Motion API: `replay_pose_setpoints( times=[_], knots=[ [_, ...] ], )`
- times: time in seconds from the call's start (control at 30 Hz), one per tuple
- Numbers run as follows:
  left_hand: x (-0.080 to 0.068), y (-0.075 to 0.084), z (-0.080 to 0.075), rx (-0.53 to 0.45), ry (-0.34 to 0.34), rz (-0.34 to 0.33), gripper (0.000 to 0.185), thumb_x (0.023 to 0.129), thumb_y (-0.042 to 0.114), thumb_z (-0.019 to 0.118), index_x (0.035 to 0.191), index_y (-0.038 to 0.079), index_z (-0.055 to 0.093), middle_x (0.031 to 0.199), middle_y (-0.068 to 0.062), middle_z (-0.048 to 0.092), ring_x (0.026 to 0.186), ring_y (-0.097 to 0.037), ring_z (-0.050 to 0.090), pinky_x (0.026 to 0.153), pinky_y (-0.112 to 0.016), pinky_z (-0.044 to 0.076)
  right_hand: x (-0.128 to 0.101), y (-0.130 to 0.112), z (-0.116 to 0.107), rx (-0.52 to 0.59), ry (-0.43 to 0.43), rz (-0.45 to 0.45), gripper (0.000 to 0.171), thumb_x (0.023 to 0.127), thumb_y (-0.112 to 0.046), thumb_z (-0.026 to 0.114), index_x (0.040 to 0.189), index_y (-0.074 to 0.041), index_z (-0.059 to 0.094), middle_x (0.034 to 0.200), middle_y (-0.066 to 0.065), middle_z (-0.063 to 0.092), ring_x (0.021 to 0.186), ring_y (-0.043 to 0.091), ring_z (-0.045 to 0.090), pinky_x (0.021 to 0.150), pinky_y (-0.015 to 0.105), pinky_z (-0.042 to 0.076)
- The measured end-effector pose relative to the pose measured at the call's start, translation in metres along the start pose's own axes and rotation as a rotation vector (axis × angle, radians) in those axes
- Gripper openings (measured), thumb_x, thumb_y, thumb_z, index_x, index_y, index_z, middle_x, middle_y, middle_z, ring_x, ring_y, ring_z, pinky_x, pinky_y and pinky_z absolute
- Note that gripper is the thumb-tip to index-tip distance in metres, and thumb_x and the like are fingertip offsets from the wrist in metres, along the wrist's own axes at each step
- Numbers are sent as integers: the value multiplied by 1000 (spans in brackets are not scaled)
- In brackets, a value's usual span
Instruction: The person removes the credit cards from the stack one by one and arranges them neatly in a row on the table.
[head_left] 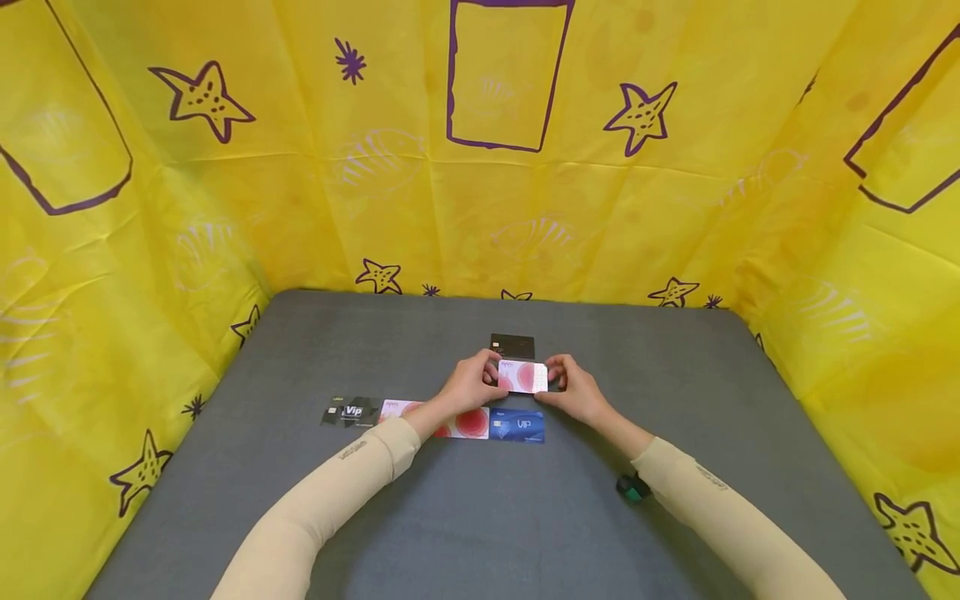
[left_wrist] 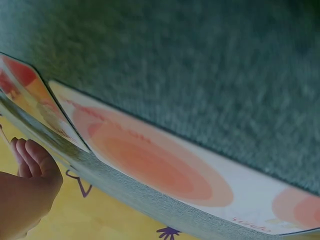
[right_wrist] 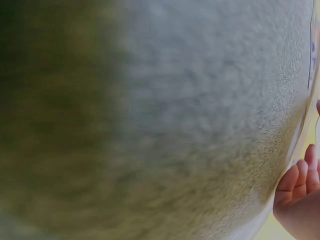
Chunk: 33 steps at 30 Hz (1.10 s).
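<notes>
Both hands hold one pink-and-white card (head_left: pixel 523 377) just above the grey table (head_left: pixel 675 400). My left hand (head_left: pixel 474 381) pinches its left end and my right hand (head_left: pixel 572 387) pinches its right end. A black card (head_left: pixel 513 345) lies flat just beyond them. In front, a row of cards lies on the table: a black VIP card (head_left: pixel 349 412), a pink-and-white card (head_left: pixel 467 423) partly under my left wrist, and a blue VIP card (head_left: pixel 517 426). The left wrist view shows a pink card (left_wrist: pixel 165 165) close up on the felt, with curled fingers (left_wrist: pixel 30 160) at the left edge.
Yellow cloth walls (head_left: pixel 480 167) with purple starfish prints close in the table at the back and both sides. A small green-and-black device (head_left: pixel 632 488) sits under my right forearm. The right wrist view is mostly blurred grey felt (right_wrist: pixel 175 125).
</notes>
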<state>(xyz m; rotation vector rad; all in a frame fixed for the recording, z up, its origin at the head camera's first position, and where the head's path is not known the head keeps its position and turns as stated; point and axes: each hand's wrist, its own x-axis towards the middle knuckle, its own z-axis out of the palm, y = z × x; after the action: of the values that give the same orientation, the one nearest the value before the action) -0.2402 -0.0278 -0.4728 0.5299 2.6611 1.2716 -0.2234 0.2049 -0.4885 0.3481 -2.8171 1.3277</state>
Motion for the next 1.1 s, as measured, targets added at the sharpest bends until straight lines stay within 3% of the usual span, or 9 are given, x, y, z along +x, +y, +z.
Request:
replay_pose_setpoints(
  times=[0.37, 0.8, 1.1],
  knots=[
    [-12, 9, 7, 16, -47, 59, 53, 79, 16, 82, 122, 3, 55, 90, -1, 61, 80, -14, 55, 77, -26, 48, -22, 5, -10, -10, -17, -11, 55, 75, -19, 85, 118, -4, 53, 95, 7, 62, 82, 21, 50, 71, 30, 39],
    [-20, 22, 19, 121, -79, 86, 53, 78, 25, 83, 121, 8, 57, 90, 4, 59, 81, -13, 55, 75, -27, 46, -44, 9, -24, -31, -43, 27, 56, 75, -23, 86, 118, -5, 54, 95, 4, 61, 83, 20, 50, 72, 31, 41],
    [-23, 31, 24, 185, -86, 150, 50, 77, 30, 83, 115, 9, 60, 88, 5, 58, 80, -11, 53, 72, -27, 43, -58, 11, -32, -33, -41, 43, 55, 74, -25, 86, 117, -7, 55, 95, 3, 61, 83, 20, 50, 72, 29, 41]
  ],
)
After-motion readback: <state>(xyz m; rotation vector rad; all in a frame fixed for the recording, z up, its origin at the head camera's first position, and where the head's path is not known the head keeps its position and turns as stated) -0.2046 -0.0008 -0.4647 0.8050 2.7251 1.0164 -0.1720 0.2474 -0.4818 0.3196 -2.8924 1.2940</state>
